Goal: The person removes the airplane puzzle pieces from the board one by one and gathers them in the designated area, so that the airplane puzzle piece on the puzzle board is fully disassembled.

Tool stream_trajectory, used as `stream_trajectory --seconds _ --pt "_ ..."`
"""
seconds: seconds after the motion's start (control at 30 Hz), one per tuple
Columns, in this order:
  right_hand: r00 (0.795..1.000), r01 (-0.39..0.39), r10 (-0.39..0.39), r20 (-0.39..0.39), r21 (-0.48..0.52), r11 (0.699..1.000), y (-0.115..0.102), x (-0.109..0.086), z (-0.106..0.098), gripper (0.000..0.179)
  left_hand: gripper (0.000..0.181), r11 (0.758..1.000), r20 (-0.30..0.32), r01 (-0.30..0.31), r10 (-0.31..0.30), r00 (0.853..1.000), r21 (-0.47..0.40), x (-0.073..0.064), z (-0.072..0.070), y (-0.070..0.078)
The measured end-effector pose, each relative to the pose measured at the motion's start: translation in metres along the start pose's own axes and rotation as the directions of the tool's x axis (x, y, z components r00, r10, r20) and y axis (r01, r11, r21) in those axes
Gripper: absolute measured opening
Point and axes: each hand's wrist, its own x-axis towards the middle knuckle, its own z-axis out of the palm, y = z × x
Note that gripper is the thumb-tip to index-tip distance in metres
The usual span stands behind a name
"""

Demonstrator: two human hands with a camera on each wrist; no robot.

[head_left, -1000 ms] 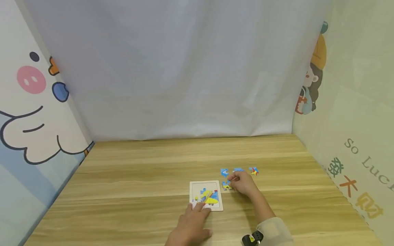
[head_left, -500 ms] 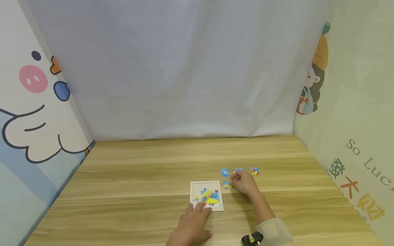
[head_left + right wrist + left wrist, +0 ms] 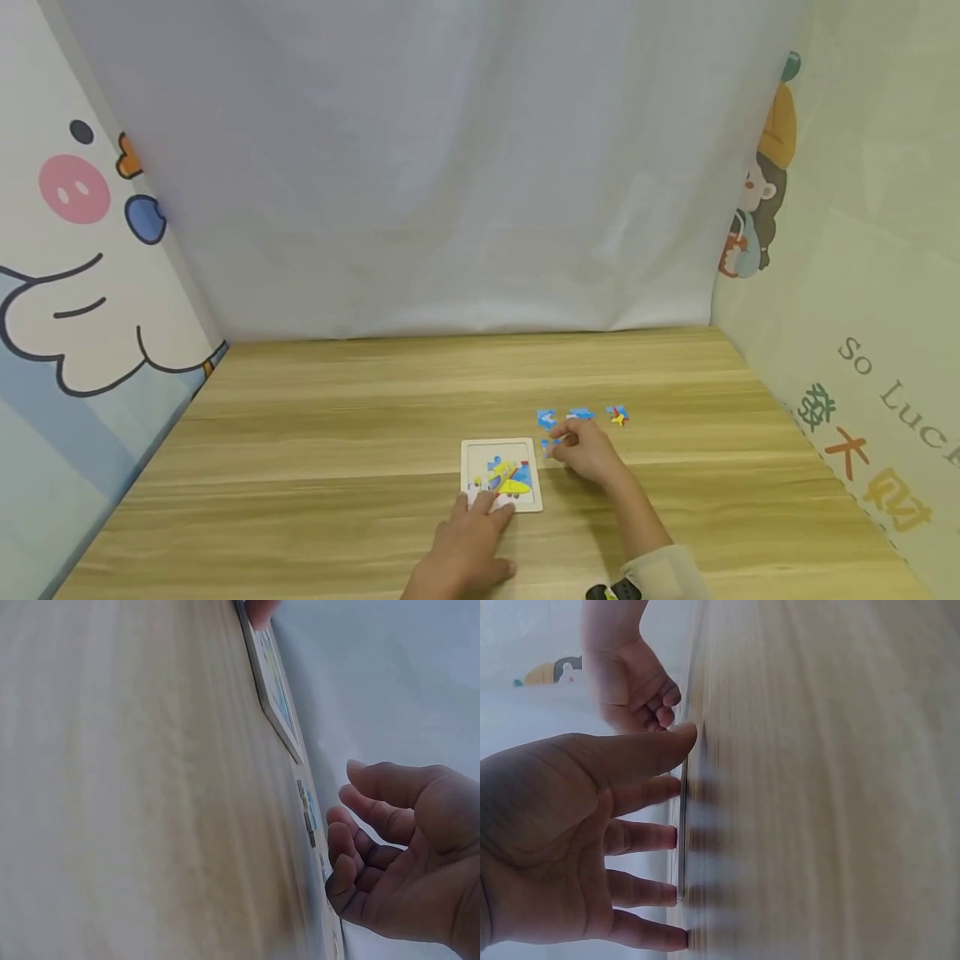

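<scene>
A small wooden jigsaw tray [image 3: 464,467] lies flat on the table, partly filled with pieces showing a yellow airplane [image 3: 513,486]. My left hand [image 3: 468,546] rests its spread fingertips on the tray's near edge; in the left wrist view the fingers [image 3: 641,836] are nearly straight. Just right of the tray, my right hand [image 3: 588,450] hovers over a loose puzzle piece [image 3: 547,449] and hides much of it. The right wrist view shows that hand's fingers loosely curled, thumb and index apart with nothing between them, and the puzzle piece [image 3: 310,814] lying on the table.
Behind the right hand lie more loose pieces in a row: a blue one [image 3: 545,418], a blue and white one [image 3: 581,413] and a blue, red and yellow one [image 3: 618,416]. A pale curtain [image 3: 465,208] hangs at the table's back edge; printed panels stand at both sides.
My right hand has shifted slightly left, covering more of the nearest loose piece. The left hand stays on the tray, and the other loose pieces lie as before.
</scene>
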Motion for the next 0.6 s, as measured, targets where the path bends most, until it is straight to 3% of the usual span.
stream_trajectory --seconds 0.33,0.6 --pt "0.994 0.093 -0.093 0.063 0.004 0.996 -0.001 0.000 0.010 0.019 0.063 1.000 0.007 0.005 -0.005 1.000 0.026 -0.001 0.000 -0.001" --pt "0.964 0.214 -0.210 0.160 -0.007 0.977 -0.011 0.001 0.020 0.019 0.061 1.000 0.030 0.013 -0.014 0.999 0.013 -0.001 -0.002 0.000"
